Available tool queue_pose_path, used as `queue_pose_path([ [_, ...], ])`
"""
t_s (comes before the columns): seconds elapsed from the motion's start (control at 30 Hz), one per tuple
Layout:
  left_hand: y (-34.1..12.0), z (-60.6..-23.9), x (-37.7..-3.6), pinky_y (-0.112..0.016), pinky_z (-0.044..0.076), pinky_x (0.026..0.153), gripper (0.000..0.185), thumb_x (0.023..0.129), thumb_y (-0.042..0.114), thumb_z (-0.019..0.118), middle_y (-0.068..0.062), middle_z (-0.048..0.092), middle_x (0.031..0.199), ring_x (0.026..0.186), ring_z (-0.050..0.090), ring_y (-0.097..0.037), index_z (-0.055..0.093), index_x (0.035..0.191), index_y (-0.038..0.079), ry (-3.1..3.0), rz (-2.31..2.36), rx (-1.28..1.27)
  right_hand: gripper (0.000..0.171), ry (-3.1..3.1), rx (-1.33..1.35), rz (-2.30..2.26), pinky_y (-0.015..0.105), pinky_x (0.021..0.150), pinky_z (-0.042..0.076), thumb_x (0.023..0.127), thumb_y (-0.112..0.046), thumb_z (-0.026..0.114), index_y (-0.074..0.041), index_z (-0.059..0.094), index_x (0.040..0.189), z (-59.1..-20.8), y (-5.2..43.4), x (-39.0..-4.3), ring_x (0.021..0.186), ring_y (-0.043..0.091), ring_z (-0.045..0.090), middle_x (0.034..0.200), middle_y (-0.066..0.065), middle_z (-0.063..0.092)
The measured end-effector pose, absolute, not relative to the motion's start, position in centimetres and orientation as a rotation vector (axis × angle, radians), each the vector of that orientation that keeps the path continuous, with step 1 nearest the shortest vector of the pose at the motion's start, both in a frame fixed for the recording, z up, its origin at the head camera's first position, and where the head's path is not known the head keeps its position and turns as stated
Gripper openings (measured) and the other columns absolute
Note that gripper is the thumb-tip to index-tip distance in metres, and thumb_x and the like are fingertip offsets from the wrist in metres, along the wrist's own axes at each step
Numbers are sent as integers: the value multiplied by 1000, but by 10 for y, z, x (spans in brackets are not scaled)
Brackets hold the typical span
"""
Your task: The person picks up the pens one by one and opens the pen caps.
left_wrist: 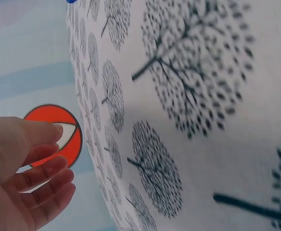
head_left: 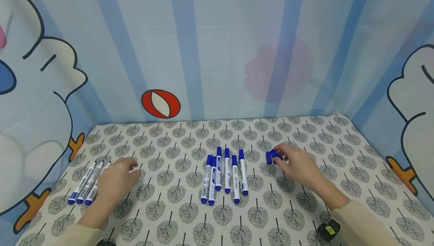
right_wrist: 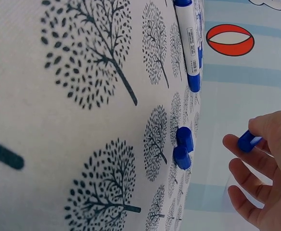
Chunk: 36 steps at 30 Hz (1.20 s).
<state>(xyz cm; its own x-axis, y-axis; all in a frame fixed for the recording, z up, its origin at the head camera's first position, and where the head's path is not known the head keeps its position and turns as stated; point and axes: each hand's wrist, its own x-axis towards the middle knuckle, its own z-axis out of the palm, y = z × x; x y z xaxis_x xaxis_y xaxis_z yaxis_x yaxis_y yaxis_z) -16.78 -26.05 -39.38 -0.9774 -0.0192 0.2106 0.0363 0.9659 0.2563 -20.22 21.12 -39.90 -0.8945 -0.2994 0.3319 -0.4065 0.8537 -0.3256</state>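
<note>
Several white markers with blue at both ends lie side by side at the table's middle. Three more markers, blue only at their near ends, lie at the left. My left hand rests on the cloth just right of them, its fingers relaxed and holding nothing. My right hand is right of the middle row and pinches a small blue cap between thumb and finger. Two loose blue caps lie on the cloth beside it, seen as a blue cluster at the fingertips.
The table wears a white cloth printed with grey trees. Cartoon-printed curtain walls close it in at the back and both sides. A red oval print marks the back wall. A wrist camera sits on my right sleeve.
</note>
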Motion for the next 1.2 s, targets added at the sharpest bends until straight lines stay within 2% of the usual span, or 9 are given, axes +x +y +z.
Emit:
queue_pose_path([
  [0.23, -244, -396, -171, -24, 36, 40, 22, 76, 19, 72, -6, 64, 90, 54, 48, -10, 66, 95, 9, -2848, -371, -136, 28, -2768, 508, 575, 23, 52, 45, 82, -18, 67, -6, 61, 107, -403, 216, -206, 75, 19, 60, 88, 5, 66],
  [0.47, -225, -393, -171, -23, 39, 43, 22, 75, 19, 73, -4, 64, 92, 60, 54, -12, 66, 94, 9, -2850, -396, -222, 26, -2760, 489, 566, 24, 52, 41, 81, -18, 66, -5, 63, 103, -407, 221, -212, 65, 14, 52, 84, 4, 62],
  [0.7, -210, -398, -174, -21, 38, 44, 22, 74, 17, 75, -3, 62, 88, 52, 45, -6, 66, 93, 9, -2819, -392, -314, 25, -2780, 459, 580, 25, 52, 42, 82, -15, 65, -3, 62, 103, -408, 224, -216, 63, 12, 53, 83, 5, 63],
  [1.0, -189, -403, -179, -25, 45, 53, 22, 76, 23, 72, 1, 63, 89, 70, 58, -13, 67, 95, 14, -2897, -440, -353, 33, -2867, 356, 639, 26, 49, 40, 85, -20, 62, -2, 58, 112, -414, 229, -224, 60, 11, 52, 84, 6, 63],
  [1.2, -178, -407, -182, -21, 45, 51, 23, 75, 25, 74, 3, 63, 92, 74, 61, -13, 67, 95, 15, -2905, -476, -397, 33, -2917, 297, 663, 27, 49, 41, 85, -19, 62, 0, 57, 111, -415, 231, -227, 58, 12, 51, 83, 8, 63],
])
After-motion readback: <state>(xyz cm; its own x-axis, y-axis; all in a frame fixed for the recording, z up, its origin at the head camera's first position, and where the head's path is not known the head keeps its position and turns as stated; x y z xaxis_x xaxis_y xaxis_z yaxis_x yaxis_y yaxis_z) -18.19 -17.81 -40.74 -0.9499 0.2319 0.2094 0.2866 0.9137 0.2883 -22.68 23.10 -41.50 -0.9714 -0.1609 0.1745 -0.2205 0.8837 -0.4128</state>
